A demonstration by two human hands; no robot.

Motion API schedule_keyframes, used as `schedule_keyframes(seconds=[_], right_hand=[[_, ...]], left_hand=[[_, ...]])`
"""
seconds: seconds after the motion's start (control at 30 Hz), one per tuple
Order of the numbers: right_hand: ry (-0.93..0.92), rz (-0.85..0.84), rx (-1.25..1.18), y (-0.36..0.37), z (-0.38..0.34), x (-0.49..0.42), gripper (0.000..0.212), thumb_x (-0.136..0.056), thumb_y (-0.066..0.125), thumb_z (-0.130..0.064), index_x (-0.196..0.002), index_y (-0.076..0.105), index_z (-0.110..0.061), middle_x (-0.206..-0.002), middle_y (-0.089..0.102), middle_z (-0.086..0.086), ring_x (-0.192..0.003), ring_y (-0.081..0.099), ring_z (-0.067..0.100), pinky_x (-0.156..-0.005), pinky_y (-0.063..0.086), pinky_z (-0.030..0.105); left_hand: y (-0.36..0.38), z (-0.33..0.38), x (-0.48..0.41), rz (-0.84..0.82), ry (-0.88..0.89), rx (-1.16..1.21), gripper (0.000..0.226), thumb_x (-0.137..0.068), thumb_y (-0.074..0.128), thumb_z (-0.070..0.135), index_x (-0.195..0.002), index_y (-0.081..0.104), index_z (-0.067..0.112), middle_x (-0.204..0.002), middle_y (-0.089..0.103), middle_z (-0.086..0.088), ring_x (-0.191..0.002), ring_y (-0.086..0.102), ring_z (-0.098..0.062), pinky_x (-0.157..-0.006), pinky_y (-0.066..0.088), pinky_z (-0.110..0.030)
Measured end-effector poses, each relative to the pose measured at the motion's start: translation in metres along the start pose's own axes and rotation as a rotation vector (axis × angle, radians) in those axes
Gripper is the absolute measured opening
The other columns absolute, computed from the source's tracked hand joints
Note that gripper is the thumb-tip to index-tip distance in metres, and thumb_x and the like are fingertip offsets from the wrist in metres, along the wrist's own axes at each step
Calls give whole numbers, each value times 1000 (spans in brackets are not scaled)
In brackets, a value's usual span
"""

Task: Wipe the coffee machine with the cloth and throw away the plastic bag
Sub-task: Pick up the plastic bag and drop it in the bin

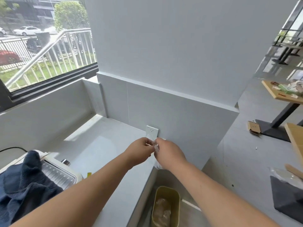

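The left hand (141, 150) and right hand (168, 153) meet above the tabletop (101, 145) edge, fingers (148, 144) of both pinched on a clear bag (156, 147) held between them. Below the fingers, a bin (165, 189) on the floor holds crumpled plastic (162, 210). Far left and lower, the cloth (24, 185) drapes the coffee machine (65, 176).
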State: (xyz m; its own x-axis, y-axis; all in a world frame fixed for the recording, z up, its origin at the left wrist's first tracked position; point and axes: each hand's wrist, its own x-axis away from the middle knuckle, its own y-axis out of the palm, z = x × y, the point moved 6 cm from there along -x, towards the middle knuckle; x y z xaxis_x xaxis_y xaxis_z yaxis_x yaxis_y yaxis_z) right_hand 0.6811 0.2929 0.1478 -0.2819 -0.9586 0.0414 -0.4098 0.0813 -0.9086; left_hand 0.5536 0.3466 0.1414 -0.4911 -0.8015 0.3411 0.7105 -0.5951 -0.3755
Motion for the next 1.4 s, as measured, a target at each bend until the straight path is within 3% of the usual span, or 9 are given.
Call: schedule_keyframes(seconds=[0.03,0.17,0.27,0.43,0.73,0.9,1.03,1.17,1.4], right_hand=[[12,19,22,-2,5,3,23,-98,51,-28,-119,58,-25,-110,71,4,-99,65,31,-70,47,34],[42,76,114,-4,33,4,20,-102,48,-32,-118,56,-24,-106,71,5,-89,65,29,-66,51,36],[70,75,132,6,60,-2,21,-103,50,-35,-121,56,-26,-105,72,2,-85,69,24,-70,63,38],[107,9,140,35,110,-21,16,-101,49,-32,-111,56,-23,-101,72,4,-85,68,26,-74,63,44],[201,-120,125,98,182,-56,8,-99,47,-23,-93,45,-18,-96,69,12,-88,64,37,-65,48,40],[227,-168,122,141,205,-69,11,-98,48,-23,-90,42,-19,-89,66,10,-75,52,33,-58,36,35],[262,-206,112,178,221,-75,7,-95,48,-22,-92,43,-19,-81,57,4,-74,55,33,-57,39,34],[305,-266,91,219,240,-78,7,-92,50,-18,-94,43,-19,-85,60,7,-75,55,33,-54,37,34],[402,-305,82,283,275,-75,14,-94,56,-25,-98,43,-21,-98,72,10,-83,65,37,-60,40,33]], left_hand=[[4,1,0,-2,45,-68,20,-93,63,26,-112,67,24,-116,77,-2,-97,72,-17,-77,52,-29],[21,2,-7,33,217,-491,58,-91,64,48,-145,49,32,-148,59,10,-132,57,-16,-96,46,-30],[38,-4,-23,68,308,-753,72,-87,61,59,-152,38,37,-160,46,11,-143,45,-19,-108,45,-38],[67,-36,-63,68,297,-948,87,-84,55,70,-160,28,36,-174,21,3,-157,24,-24,-127,23,-44],[96,-112,-130,27,178,-1012,90,-86,48,75,-162,22,35,-176,8,1,-161,12,-27,-130,14,-50],[104,-151,-154,17,154,-1010,86,-87,44,74,-161,23,35,-176,8,0,-161,12,-27,-130,15,-51],[109,-177,-167,27,167,-994,76,-88,48,69,-154,35,34,-174,20,-3,-159,18,-30,-129,18,-53],[116,-185,-174,101,261,-942,63,-84,57,55,-138,46,27,-164,37,-9,-152,31,-38,-122,28,-58],[122,-198,-176,182,309,-943,60,-92,50,49,-150,41,34,-169,31,-4,-157,19,-32,-128,16,-59]])
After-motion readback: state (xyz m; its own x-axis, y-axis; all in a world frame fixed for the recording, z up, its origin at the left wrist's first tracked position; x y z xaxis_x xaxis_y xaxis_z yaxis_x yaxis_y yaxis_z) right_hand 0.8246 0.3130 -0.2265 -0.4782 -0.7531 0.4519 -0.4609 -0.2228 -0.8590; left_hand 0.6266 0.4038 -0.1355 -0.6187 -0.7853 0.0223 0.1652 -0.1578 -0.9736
